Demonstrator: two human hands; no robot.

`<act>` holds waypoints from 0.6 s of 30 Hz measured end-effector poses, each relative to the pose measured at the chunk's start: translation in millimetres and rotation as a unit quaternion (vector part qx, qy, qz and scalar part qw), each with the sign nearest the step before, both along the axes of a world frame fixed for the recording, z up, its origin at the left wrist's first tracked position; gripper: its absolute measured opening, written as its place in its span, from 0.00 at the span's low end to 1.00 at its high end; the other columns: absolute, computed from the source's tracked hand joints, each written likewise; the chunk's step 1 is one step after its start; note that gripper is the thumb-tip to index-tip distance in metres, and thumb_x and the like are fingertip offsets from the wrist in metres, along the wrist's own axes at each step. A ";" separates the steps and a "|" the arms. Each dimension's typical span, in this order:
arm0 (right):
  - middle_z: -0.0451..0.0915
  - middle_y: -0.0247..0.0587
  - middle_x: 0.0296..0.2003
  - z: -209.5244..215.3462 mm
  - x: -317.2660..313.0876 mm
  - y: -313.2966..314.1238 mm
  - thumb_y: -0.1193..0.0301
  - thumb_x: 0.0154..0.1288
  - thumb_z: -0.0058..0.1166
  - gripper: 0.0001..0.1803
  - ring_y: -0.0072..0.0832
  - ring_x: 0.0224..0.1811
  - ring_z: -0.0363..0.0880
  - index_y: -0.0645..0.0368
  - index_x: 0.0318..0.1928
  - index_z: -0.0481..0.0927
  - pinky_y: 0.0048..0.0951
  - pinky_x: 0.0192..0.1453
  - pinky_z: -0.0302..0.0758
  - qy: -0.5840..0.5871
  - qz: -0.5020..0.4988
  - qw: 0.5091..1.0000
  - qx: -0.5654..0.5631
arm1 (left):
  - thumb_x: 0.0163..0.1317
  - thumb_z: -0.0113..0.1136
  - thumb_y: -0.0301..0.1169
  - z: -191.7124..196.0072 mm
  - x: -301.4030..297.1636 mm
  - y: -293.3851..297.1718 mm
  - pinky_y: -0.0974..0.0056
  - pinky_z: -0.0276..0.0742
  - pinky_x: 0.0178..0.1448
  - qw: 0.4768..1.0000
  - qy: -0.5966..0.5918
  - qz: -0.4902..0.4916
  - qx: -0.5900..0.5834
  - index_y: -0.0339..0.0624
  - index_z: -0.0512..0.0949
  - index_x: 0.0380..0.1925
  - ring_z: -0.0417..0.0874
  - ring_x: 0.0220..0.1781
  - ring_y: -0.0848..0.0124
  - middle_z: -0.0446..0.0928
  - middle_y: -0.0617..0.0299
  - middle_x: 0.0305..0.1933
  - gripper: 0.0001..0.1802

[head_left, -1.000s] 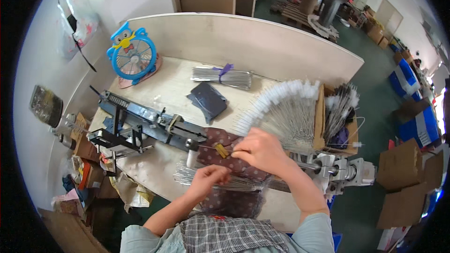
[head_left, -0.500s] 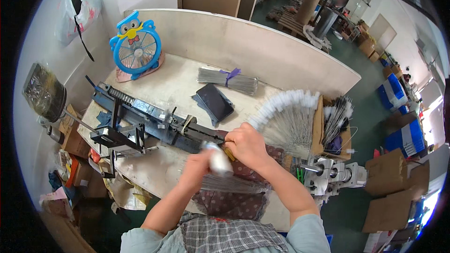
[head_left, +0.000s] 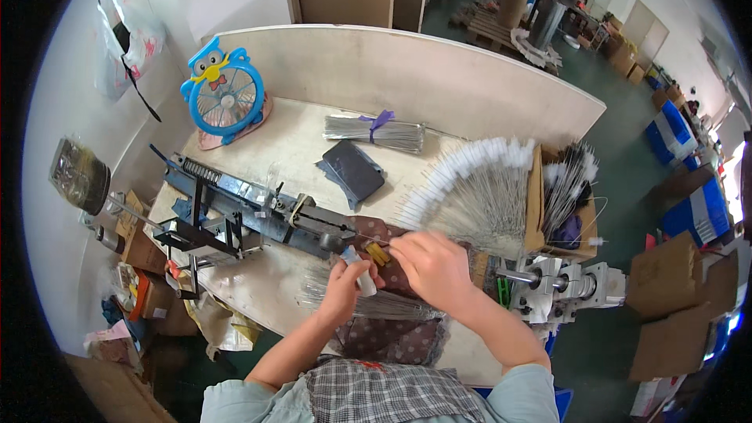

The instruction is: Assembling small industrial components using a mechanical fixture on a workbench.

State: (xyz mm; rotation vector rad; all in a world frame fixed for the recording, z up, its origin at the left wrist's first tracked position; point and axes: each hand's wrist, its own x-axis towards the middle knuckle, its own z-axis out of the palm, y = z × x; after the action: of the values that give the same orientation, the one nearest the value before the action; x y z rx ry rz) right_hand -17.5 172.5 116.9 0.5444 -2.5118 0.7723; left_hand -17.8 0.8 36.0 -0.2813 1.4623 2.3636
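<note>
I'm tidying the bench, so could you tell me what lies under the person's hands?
Under the left hand and right hand lies a dark dotted cloth with thin wires across it. What the hands themselves cover cannot be seen.

Dark metal machine [head_left: 258, 215], dotted cloth [head_left: 392, 337]

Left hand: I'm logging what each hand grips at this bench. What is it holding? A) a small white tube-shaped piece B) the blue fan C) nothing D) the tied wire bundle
A: the left hand is closed round a small white tube-shaped piece, beside the right hand at the dark metal machine.
</note>
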 end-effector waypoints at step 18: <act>0.74 0.42 0.29 -50.9 4.6 -4.8 0.65 0.54 0.61 0.11 0.42 0.30 0.77 0.59 0.33 0.80 0.37 0.33 0.74 -0.175 0.054 0.982 0.040 | 0.59 0.60 0.46 -39.9 -1.2 -183.2 0.66 0.73 0.38 0.975 -0.123 0.186 -0.006 0.45 0.74 0.39 0.77 0.33 0.74 0.75 0.67 0.31 0.18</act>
State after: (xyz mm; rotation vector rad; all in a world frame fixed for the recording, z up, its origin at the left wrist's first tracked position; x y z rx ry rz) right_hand -12.9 167.7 66.0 0.6239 -2.8654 0.8742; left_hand -19.1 -182.4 -3.9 -0.8867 1.4018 2.4865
